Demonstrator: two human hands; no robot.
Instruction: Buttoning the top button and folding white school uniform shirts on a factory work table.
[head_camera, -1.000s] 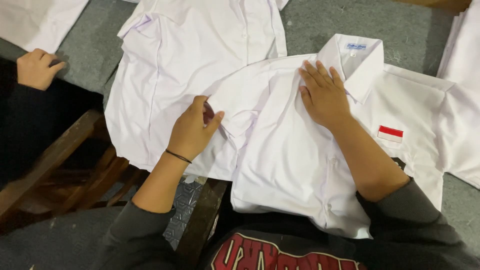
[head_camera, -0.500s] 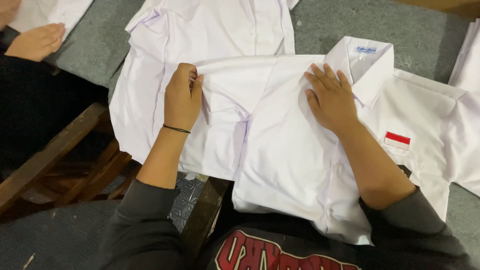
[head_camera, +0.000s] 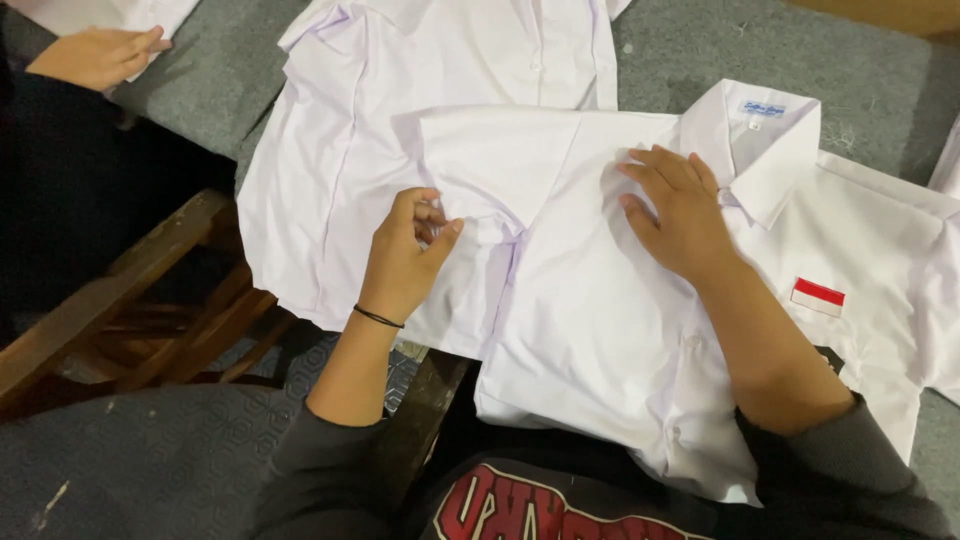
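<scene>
Grey felt-like cloth (head_camera: 700, 50) covers the work surface, and at its near edge, just above the dark sweatshirt with red lettering (head_camera: 560, 510), lies a white short-sleeved school shirt with a small red-and-white chest patch (head_camera: 590, 330), its collar pointing away toward the upper right and its hem toward the wearer, so its long axis runs near to far with a slight tilt. The left hand (head_camera: 405, 255), with a thin black band at the wrist, is curled shut, thumb against fingers, pinching a fold of the shirt's short sleeve (head_camera: 490, 165), which stretches out leftward. The right hand (head_camera: 680, 215) lies flat and open, fingers spread, pressing the shoulder just left of the collar (head_camera: 760, 140); it holds nothing. Half a second ago the left hand sat higher on the sleeve; now it is lower and nearer the side seam. Beyond, a second white shirt (head_camera: 400, 120) lies spread beneath the sleeve. Far left, another person's hand (head_camera: 100, 55) rests on white cloth.
</scene>
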